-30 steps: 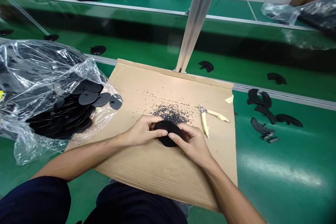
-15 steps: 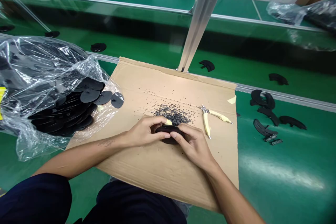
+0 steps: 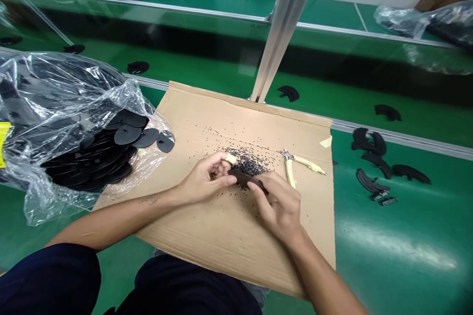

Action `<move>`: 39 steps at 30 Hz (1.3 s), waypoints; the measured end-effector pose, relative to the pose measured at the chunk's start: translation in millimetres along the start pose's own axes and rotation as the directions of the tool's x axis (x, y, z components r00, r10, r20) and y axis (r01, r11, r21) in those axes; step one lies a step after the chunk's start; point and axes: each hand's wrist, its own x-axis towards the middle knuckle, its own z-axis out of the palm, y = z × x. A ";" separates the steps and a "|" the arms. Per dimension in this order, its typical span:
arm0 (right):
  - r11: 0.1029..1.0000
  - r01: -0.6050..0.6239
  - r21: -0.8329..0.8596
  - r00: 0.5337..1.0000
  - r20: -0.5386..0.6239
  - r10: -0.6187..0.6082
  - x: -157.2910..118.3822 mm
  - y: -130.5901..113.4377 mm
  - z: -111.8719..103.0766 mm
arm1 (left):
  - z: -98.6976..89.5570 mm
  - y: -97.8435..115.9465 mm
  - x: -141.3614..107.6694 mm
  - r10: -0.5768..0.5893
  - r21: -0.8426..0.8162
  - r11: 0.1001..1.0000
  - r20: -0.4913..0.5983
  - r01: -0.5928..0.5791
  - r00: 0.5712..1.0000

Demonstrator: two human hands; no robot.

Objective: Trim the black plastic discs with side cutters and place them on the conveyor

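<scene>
Both hands meet over the cardboard sheet (image 3: 207, 243), around a thin black plastic disc (image 3: 244, 180) that is turned nearly edge-on. My right hand (image 3: 279, 202) pinches its right end between thumb and fingers. At the left end, my left hand (image 3: 209, 177) has its thumb and curled fingers on the rim; yellow tape wraps its index fingertip. Just beyond the disc lies a scatter of small black plastic bits (image 3: 251, 161). Yellow-handled nippers (image 3: 303, 161) rest on the cardboard to the right, jaws pointing away.
On the left, a clear plastic bag (image 3: 70, 88) spills a pile of black discs (image 3: 99, 157). Curved black parts (image 3: 373, 182) lie on the green table at right, others on the green surface behind. A metal post (image 3: 281, 29) rises beyond the cardboard.
The disc has tilted, its right end now lower and nearer me. My left fingers have shifted up and left along its rim; my right hand has moved slightly right.
</scene>
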 end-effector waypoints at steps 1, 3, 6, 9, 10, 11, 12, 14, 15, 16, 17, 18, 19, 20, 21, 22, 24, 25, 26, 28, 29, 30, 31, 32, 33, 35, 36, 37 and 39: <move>0.996 0.067 -0.060 0.998 0.005 -0.067 -0.8 -0.4 -0.1 | -0.4 -0.3 -0.1 -0.008 -0.011 1.000 -0.003 0.008 1.000; 0.965 0.178 -0.194 0.984 0.015 -0.178 -2.2 0.1 -0.7 | -1.7 -0.3 -0.2 -0.024 -0.059 0.998 0.028 0.026 0.999; 0.902 0.260 -0.345 0.962 0.010 -0.274 -3.8 2.7 -1.7 | -3.5 1.8 0.5 -0.089 -0.178 0.976 0.187 0.123 0.978; 0.890 0.258 -0.375 0.964 0.036 -0.264 -5.4 4.3 -0.7 | -3.4 5.5 2.7 -0.138 -0.248 0.945 0.294 0.215 0.946; 0.892 0.256 -0.373 0.966 0.064 -0.250 -5.9 4.5 0.1 | -3.0 6.5 3.7 -0.143 -0.250 0.943 0.287 0.218 0.947; 0.893 0.256 -0.371 0.967 0.094 -0.238 -6.2 4.5 1.0 | -2.5 7.0 4.7 -0.147 -0.241 0.947 0.266 0.214 0.953; 0.892 0.263 -0.368 0.965 0.124 -0.233 -6.4 4.3 1.7 | -2.1 7.0 5.5 -0.150 -0.226 0.952 0.236 0.205 0.960; 0.895 0.276 -0.351 0.959 0.168 -0.229 -5.8 3.5 2.3 | -1.7 5.6 6.7 -0.158 -0.194 0.962 0.171 0.191 0.972; 0.905 0.273 -0.325 0.958 0.176 -0.226 -5.1 2.8 2.0 | -1.8 4.4 7.0 -0.161 -0.186 0.965 0.146 0.187 0.976; 0.922 0.265 -0.284 0.959 0.176 -0.221 -4.2 2.0 1.2 | -2.2 3.2 7.1 -0.163 -0.182 0.966 0.127 0.185 0.978; 0.941 0.251 -0.226 0.961 0.176 -0.214 -3.1 1.0 0.1 | -2.8 2.0 7.0 -0.166 -0.178 0.967 0.112 0.184 0.980; 0.961 0.231 -0.156 0.963 0.177 -0.203 -1.9 -0.1 -1.3 | -3.6 1.2 7.0 -0.169 -0.174 0.967 0.102 0.185 0.980; 0.976 0.201 -0.079 0.967 0.176 -0.184 -0.9 -1.2 -2.6 | -4.3 0.7 6.9 -0.173 -0.172 0.967 0.096 0.188 0.980; 0.987 0.159 -0.006 0.973 0.172 -0.156 0.0 -2.3 -3.8 | -5.0 0.5 6.9 -0.177 -0.172 0.966 0.093 0.191 0.980; 0.993 0.104 0.054 0.981 0.159 -0.112 0.6 -3.2 -4.6 | -5.5 0.6 6.8 -0.181 -0.176 0.965 0.092 0.195 0.979; 0.995 0.039 0.094 0.989 0.136 -0.051 1.1 -3.7 -5.0 | -5.8 0.9 6.8 -0.184 -0.181 0.963 0.093 0.199 0.979; 0.985 -0.117 0.128 0.991 0.074 0.108 1.4 -3.1 -4.6 | -5.5 1.6 6.5 -0.181 -0.191 0.962 0.097 0.197 0.979; 0.969 -0.199 0.143 0.980 0.057 0.193 1.4 -1.8 -4.0 | -5.0 1.8 6.2 -0.175 -0.193 0.962 0.100 0.191 0.980; 0.944 -0.283 0.171 0.959 0.072 0.275 1.4 -0.1 -3.3 | -4.4 1.8 5.6 -0.167 -0.193 0.964 0.106 0.185 0.980; 0.853 -0.446 0.271 0.893 0.202 0.403 1.3 4.4 -2.3 | -3.1 1.2 4.1 -0.156 -0.183 0.967 0.121 0.176 0.980; 0.789 -0.519 0.328 0.851 0.286 0.441 1.3 6.6 -2.1 | -2.7 0.6 3.1 -0.154 -0.174 0.969 0.131 0.175 0.979; 0.719 -0.583 0.378 0.808 0.364 0.464 1.3 8.5 -2.1 | -2.4 0.1 2.1 -0.154 -0.161 0.971 0.143 0.176 0.978; 0.652 -0.632 0.419 0.771 0.422 0.477 1.5 10.0 -2.2 | -2.3 -0.4 1.2 -0.153 -0.148 0.973 0.155 0.176 0.976; 0.595 -0.664 0.452 0.746 0.455 0.487 1.6 10.9 -2.4 | -2.4 -0.7 0.4 -0.150 -0.137 0.975 0.163 0.173 0.975; 0.557 -0.679 0.478 0.734 0.462 0.499 1.8 11.2 -2.5 | -2.7 -0.9 -0.2 -0.143 -0.129 0.978 0.170 0.166 0.975; 0.536 -0.675 0.507 0.737 0.437 0.515 2.3 10.5 -2.5 | -3.3 -0.9 -0.8 -0.124 -0.116 0.983 0.175 0.145 0.977; 0.550 -0.661 0.511 0.750 0.415 0.515 2.5 9.7 -2.2 | -3.7 -0.7 -0.8 -0.113 -0.107 0.985 0.175 0.133 0.978; 0.573 -0.643 0.508 0.765 0.388 0.513 2.6 8.8 -1.7 | -3.9 -0.4 -0.8 -0.100 -0.094 0.989 0.176 0.118 0.979; 0.626 -0.602 0.497 0.798 0.330 0.505 2.4 7.1 -0.3 | -4.0 0.3 -0.7 -0.063 -0.052 0.996 0.188 0.074 0.980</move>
